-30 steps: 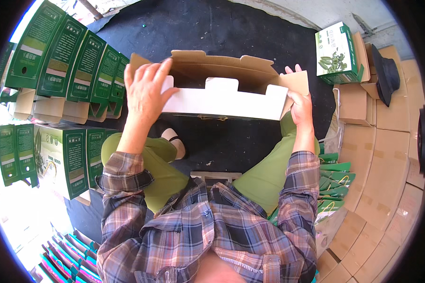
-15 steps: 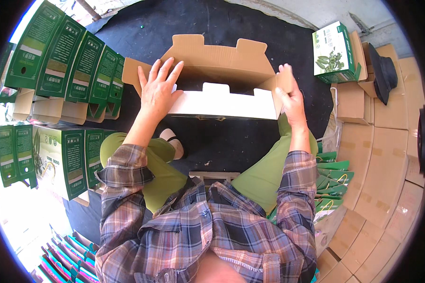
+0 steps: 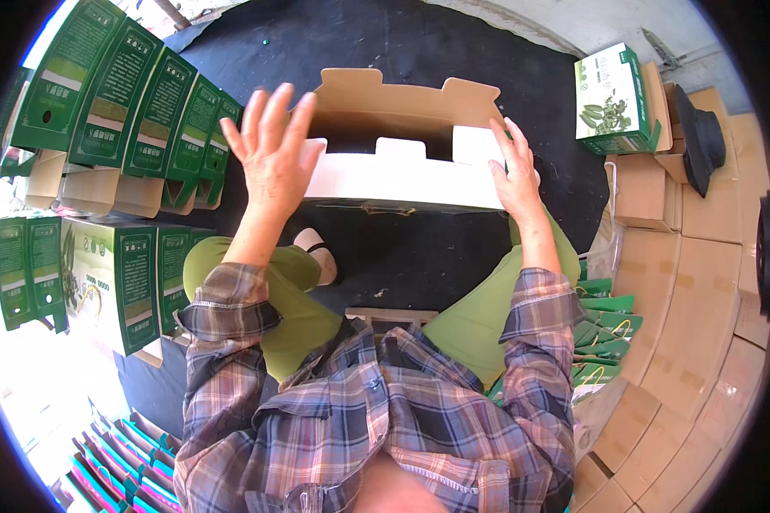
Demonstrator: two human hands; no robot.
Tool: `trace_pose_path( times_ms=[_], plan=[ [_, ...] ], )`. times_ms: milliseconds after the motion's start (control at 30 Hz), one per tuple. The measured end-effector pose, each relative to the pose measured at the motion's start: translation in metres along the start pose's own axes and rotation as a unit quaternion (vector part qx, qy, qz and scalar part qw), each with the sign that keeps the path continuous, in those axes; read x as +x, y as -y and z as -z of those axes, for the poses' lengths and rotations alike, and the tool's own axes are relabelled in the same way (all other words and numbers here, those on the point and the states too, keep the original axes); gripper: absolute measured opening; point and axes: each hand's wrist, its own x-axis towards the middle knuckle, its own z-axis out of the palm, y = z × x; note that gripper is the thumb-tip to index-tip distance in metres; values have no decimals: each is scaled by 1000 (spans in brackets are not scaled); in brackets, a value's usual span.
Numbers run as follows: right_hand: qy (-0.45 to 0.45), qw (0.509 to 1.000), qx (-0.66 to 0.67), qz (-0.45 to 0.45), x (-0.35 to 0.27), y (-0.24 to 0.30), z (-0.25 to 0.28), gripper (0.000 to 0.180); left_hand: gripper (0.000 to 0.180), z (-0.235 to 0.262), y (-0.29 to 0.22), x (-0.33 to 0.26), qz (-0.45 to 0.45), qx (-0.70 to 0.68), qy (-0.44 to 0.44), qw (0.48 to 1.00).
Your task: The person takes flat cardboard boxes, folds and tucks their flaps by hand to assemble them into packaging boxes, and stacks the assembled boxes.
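Probably light, even pressure suited the open carton at twelve o'clock; the left hand spread wide near ten, the right hand rested, fingers loosely parted, at two.

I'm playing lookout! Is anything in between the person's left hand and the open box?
Nothing visible stands between them: the left hand is spread at the left end of the box, though whether they touch is hard to tell.

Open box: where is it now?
Head view, upper middle: the open box is between the left hand and the right hand, right of the green boxes.
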Motion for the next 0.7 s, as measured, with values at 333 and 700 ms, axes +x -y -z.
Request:
trace_pose_path(
  times_ms=[333, 700],
  plan=[
    [-18, 1000, -16, -11, 5, 3, -5, 76, 40, -5, 9, -11, 19, -175, 121, 977],
    [-31, 999, 0, 35, 2, -26, -9, 47, 18, -27, 24, -16, 125, -279, 92, 948]
  ],
)
